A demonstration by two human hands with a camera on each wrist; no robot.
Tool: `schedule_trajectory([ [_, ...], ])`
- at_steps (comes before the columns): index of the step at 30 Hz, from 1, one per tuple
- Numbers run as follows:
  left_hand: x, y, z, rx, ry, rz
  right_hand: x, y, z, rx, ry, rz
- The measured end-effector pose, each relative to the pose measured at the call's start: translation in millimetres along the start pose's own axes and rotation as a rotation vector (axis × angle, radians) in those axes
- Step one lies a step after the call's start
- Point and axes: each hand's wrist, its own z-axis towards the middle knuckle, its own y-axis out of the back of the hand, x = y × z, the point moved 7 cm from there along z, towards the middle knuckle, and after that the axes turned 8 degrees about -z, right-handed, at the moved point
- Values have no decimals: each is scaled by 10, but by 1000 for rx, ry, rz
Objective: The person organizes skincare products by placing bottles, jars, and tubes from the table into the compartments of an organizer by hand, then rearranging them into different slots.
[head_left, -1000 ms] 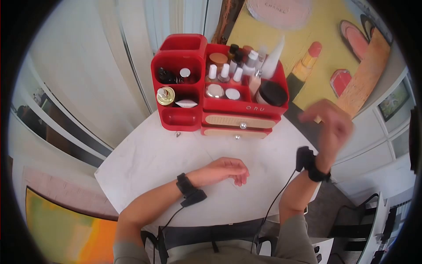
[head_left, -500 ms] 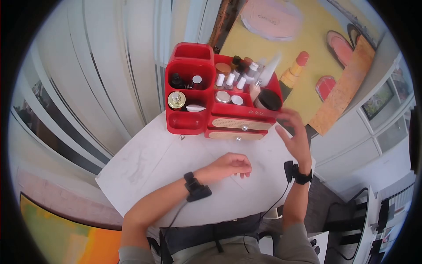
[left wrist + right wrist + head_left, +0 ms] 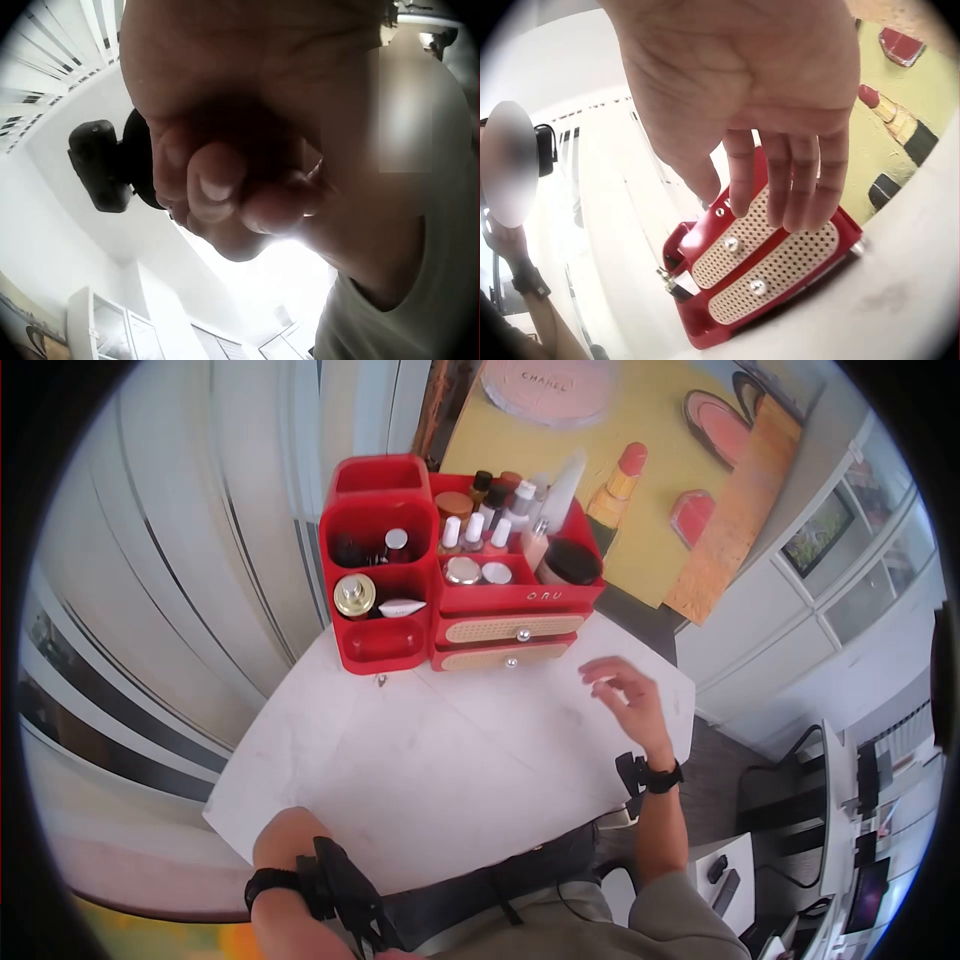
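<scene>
My left hand (image 3: 300,935) is raised close to the camera at the bottom left of the head view, partly cut off. In the left wrist view, its curled fingers (image 3: 217,180) show nothing clearly held, with a grey-green sleeve (image 3: 360,322) beside them. My right hand (image 3: 630,705) hovers over the white table's right side, fingers relaxed and slightly bent, touching nothing. Left of it stands a red organizer (image 3: 480,598) full of cosmetics, its two woven-front drawers closed. The right wrist view shows the right palm (image 3: 742,82) above those drawer fronts (image 3: 780,281).
The white table (image 3: 430,760) carries the organizer at its back edge. Behind lies a yellow painting (image 3: 470,455) of cosmetics. A lidded black jar (image 3: 570,563) and several bottles fill the organizer's right part. Cabinets (image 3: 790,620) and a small side table (image 3: 738,860) are at right.
My left hand has risen from over the table towards my body and the camera. The right hand has come down from beside the organizer to over the table. The head view has shifted.
</scene>
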Motion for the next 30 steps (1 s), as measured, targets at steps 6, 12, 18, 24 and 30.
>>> schedule_trajectory([
  [6,-269,-214,-258,176,-238,342,667,454,661,-291,215,-258],
  [12,-277,-294,-336,166,-216,328,744,332,1292,-238,341,-709],
  [18,-289,-355,-360,185,-239,313,640,344,1571,-129,333,-919],
  [24,-341,-408,-367,180,-272,322,643,397,1642,-170,402,-929],
  [30,-330,-350,-349,217,-313,382,1069,736,785,-348,253,-378],
])
